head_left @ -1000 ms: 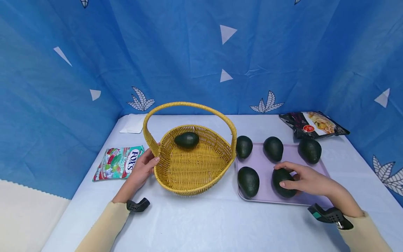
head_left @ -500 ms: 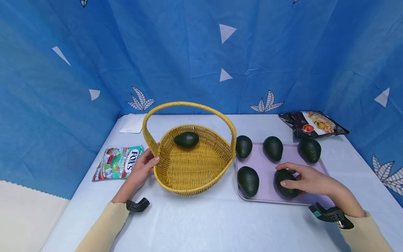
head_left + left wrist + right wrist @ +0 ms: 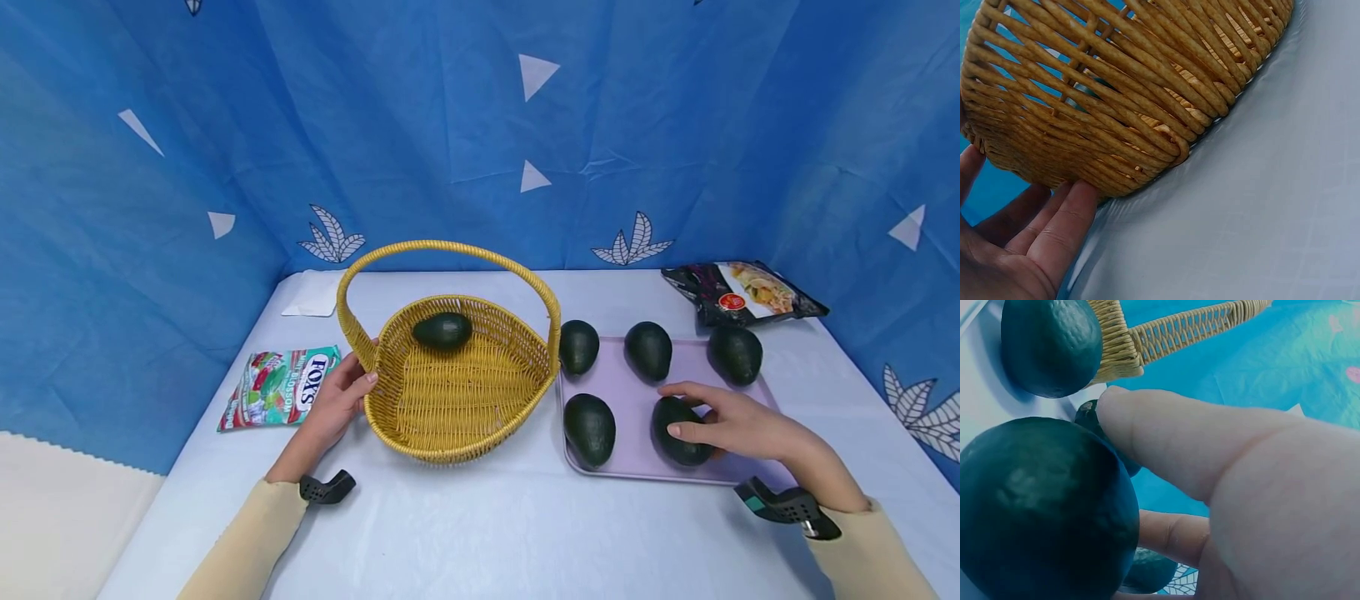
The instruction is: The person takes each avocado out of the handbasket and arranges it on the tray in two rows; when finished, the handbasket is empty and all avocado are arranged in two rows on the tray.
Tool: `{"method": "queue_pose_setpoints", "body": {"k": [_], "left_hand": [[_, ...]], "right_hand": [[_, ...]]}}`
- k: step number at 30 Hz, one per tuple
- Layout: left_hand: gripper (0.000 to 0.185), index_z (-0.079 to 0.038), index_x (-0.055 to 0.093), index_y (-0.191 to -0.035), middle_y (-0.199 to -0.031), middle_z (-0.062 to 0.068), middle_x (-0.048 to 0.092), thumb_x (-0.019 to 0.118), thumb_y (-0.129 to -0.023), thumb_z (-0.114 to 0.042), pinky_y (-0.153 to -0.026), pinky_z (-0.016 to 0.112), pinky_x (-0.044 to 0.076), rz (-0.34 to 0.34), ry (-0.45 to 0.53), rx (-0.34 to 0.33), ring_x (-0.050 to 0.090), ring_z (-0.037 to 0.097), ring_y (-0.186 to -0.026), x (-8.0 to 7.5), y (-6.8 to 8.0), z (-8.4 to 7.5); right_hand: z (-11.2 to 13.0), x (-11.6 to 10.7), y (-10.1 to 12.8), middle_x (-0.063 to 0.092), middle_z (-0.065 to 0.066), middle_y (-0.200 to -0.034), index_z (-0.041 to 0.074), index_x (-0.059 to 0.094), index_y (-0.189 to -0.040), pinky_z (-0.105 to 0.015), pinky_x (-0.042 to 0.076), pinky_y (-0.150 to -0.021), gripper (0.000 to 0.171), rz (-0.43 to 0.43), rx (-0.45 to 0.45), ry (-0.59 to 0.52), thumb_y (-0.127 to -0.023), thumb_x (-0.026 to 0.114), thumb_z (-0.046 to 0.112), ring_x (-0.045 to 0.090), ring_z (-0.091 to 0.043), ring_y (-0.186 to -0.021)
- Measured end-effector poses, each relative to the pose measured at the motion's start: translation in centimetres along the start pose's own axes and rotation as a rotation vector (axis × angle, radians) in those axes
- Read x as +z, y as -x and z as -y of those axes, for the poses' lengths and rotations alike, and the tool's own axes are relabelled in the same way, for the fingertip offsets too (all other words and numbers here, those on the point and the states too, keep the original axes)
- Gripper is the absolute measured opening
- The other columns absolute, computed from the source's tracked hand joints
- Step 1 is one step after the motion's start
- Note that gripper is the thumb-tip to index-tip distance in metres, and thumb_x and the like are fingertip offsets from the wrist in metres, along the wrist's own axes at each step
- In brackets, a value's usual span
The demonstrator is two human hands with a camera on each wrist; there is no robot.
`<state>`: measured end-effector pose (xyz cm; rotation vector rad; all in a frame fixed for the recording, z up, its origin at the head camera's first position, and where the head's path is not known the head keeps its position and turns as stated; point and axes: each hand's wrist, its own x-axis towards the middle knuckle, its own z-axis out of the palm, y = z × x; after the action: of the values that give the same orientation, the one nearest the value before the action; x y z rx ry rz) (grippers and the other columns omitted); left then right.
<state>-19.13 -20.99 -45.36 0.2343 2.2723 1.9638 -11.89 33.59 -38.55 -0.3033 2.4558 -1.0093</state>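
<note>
A yellow wicker basket point(image 3: 465, 400) with a tall arched handle stands in the middle of the table, with one dark green avocado point(image 3: 442, 332) lying at its back. My left hand point(image 3: 341, 396) holds the basket's left side, thumb at the rim; in the left wrist view its fingers point(image 3: 1063, 231) touch the outer weave from below. On the right, a light purple tray point(image 3: 633, 408) bears several avocados. My right hand point(image 3: 738, 423) grips the front right avocado point(image 3: 677, 433), thumb on the near side and fingers on the far side. That avocado still lies on the tray.
A green FOX'S candy bag point(image 3: 281, 387) lies left of the basket. At the back right is a black food packet point(image 3: 746, 293), close behind the tray. A white paper point(image 3: 313, 293) lies at the back left, and blue cloth point(image 3: 450, 125) hangs around the table.
My right hand and the avocado under it have shifted slightly to the right on the tray. The left hand and basket keep their place; the whole head view drifts a little.
</note>
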Motion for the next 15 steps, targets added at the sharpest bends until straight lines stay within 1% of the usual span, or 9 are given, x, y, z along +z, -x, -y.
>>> {"method": "queue_pose_setpoints", "body": {"k": [15], "left_hand": [[0.063, -0.01, 0.025, -0.162, -0.161, 0.023, 0.034, 0.053, -0.106, -0.018, -0.093, 0.013, 0.051, -0.002, -0.005, -0.023, 0.05, -0.004, -0.121, 0.02, 0.09, -0.12]], "right_hand": [[-0.12, -0.12, -0.02, 0.046, -0.041, -0.141, 0.001, 0.043, -0.149, -0.032, 0.06, -0.062, 0.064, 0.012, 0.011, 0.002, -0.097, 0.068, 0.03, 0.064, -0.023, -0.091]]}}
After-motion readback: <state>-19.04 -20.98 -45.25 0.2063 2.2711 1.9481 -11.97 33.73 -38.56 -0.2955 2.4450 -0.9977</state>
